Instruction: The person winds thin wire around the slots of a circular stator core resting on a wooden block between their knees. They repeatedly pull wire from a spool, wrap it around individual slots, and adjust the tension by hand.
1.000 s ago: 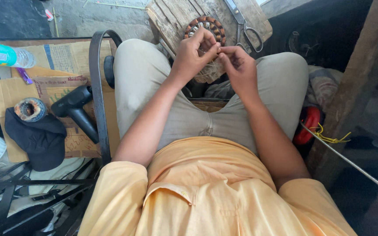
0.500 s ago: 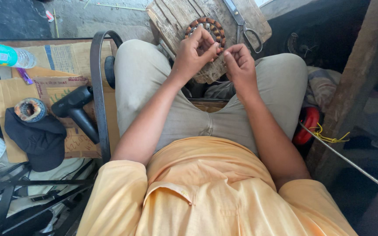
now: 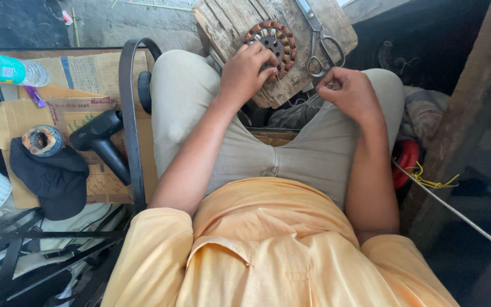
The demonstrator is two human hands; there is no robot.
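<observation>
Left hand (image 3: 249, 69) is pressing curled fingers onto the stator (image 3: 274, 41) lying on the board (image 3: 228, 23); right hand (image 3: 350, 91) is pinching closed, contents unclear, just below the scissors (image 3: 320, 40).

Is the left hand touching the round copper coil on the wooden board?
Touching. The head view shows the left hand fingers resting on the copper coil.

A wound coil ring (image 3: 270, 42) lies on the wooden board (image 3: 228, 23), scissors (image 3: 320, 40) just right of it
</observation>
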